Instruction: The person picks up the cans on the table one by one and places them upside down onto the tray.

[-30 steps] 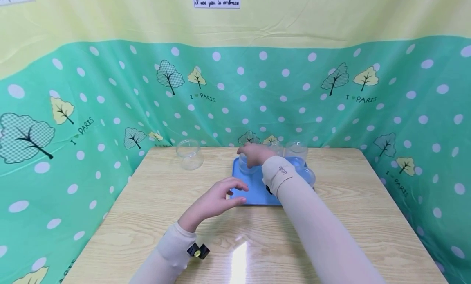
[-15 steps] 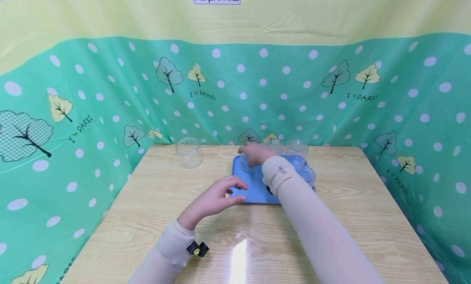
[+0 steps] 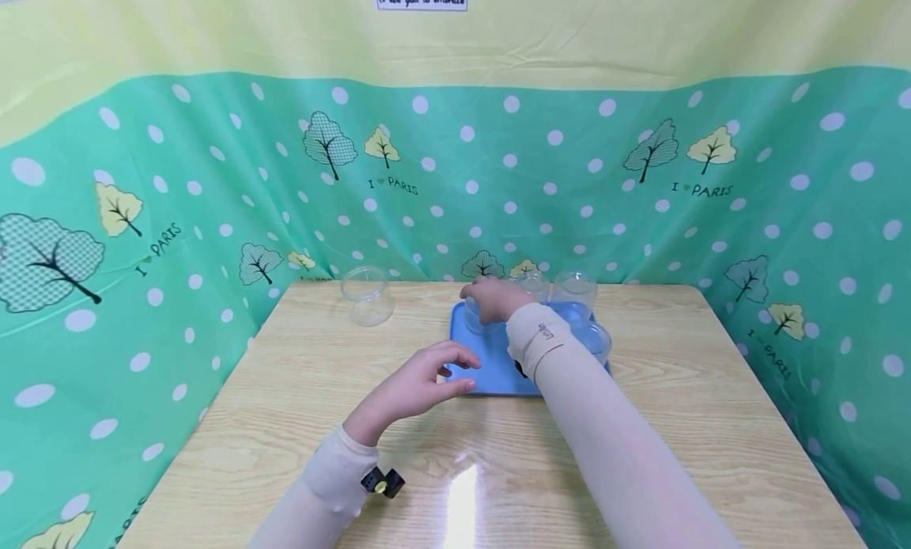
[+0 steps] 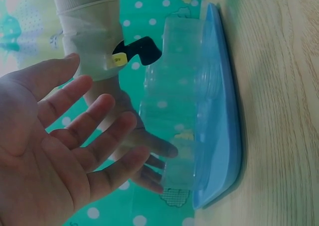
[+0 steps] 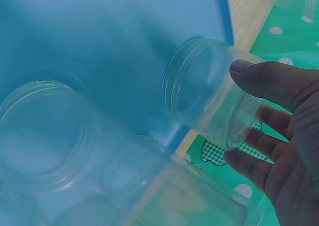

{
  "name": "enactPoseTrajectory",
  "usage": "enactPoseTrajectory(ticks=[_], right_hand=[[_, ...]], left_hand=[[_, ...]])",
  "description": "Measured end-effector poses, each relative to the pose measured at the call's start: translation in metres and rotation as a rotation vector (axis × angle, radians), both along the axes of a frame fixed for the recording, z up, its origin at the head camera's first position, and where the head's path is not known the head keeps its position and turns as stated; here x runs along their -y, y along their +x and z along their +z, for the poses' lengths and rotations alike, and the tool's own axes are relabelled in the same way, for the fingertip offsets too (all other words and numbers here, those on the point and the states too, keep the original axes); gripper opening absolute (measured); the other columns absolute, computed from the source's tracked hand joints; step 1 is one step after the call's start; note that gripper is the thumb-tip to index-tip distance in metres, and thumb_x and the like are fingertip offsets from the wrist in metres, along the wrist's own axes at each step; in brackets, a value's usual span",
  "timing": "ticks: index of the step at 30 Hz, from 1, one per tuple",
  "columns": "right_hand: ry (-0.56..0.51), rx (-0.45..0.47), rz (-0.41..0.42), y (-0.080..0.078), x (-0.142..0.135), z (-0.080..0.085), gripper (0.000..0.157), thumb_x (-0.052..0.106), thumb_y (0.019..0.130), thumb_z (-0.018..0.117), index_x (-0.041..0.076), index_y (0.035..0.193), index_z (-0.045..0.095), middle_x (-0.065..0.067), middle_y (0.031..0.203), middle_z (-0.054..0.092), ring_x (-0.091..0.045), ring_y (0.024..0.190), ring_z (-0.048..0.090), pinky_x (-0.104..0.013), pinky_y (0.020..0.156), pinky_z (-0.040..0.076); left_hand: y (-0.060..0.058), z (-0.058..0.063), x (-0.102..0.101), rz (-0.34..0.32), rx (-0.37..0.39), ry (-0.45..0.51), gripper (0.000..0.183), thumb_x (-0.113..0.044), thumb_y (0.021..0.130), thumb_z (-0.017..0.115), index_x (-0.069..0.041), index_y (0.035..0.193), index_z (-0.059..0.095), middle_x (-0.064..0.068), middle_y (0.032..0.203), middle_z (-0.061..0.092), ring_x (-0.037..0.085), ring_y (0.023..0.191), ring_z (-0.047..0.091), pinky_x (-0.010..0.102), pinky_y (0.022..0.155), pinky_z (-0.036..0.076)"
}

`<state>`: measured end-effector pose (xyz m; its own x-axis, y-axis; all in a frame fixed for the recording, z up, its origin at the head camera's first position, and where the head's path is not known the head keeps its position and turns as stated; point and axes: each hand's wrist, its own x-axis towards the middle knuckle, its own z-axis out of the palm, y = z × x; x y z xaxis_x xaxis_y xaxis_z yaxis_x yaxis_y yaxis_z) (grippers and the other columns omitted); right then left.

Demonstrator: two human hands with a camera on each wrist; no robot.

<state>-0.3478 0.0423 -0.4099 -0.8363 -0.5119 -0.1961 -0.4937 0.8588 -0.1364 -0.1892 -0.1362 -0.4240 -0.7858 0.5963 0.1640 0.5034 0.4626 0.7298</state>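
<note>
A blue tray [image 3: 491, 379] lies on the wooden table [image 3: 320, 375] and carries several clear plastic jars. My right hand [image 3: 485, 300] reaches over the tray's far left corner and grips one clear jar [image 3: 474, 319]. In the right wrist view this hand [image 5: 238, 113] has its thumb on one side of the jar [image 5: 199, 86] and its fingers on the other. My left hand [image 3: 466, 372] hovers by the tray's near left corner, holding nothing. In the left wrist view its palm [image 4: 94, 131] is spread, facing the tray [image 4: 222, 111].
Other clear jars stand on the tray at the back [image 3: 573, 289] and on its right side [image 3: 595, 339]. One more jar [image 3: 366, 297] stands alone on the table at the far left. A green dotted cloth [image 3: 142, 217] walls the table on three sides.
</note>
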Motion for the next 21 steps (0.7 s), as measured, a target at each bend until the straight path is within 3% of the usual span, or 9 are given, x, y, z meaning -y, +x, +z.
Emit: enactPoseTrajectory(ticks=[9,17,21], right_hand=[[0.004,0.009,0.002,0.0014,0.0028,-0.0010,0.061,0.007,0.084,0.065,0.033,0.138,0.051,-0.002,0.142,0.046,-0.022,0.118,0.048,-0.036,0.076,0.050],[0.012,-0.011,0.013,0.0005,0.0019,-0.0030,0.063,0.004,0.085,0.060,0.032,0.140,0.048,-0.004,0.145,0.043,-0.027,0.134,0.041,-0.044,0.092,0.048],[0.004,0.000,0.014,0.0017,0.0010,-0.0013,0.062,0.005,0.085,0.060,0.029,0.141,0.047,-0.004,0.147,0.042,-0.028,0.134,0.041,-0.042,0.091,0.049]], left_hand=[[0.0005,-0.0020,0.0009,0.001,-0.012,-0.010,0.024,-0.041,0.092,0.063,-0.034,0.115,0.062,-0.016,0.115,0.059,0.006,0.111,0.056,0.045,0.088,0.052],[0.0003,-0.0008,0.0003,0.006,-0.017,-0.005,0.023,-0.041,0.091,0.064,-0.034,0.113,0.062,-0.018,0.114,0.059,0.008,0.111,0.056,0.045,0.089,0.051],[0.0004,-0.0001,0.0009,0.002,-0.020,-0.008,0.025,-0.043,0.091,0.063,-0.034,0.114,0.062,-0.017,0.115,0.059,0.008,0.112,0.056,0.046,0.089,0.052]])
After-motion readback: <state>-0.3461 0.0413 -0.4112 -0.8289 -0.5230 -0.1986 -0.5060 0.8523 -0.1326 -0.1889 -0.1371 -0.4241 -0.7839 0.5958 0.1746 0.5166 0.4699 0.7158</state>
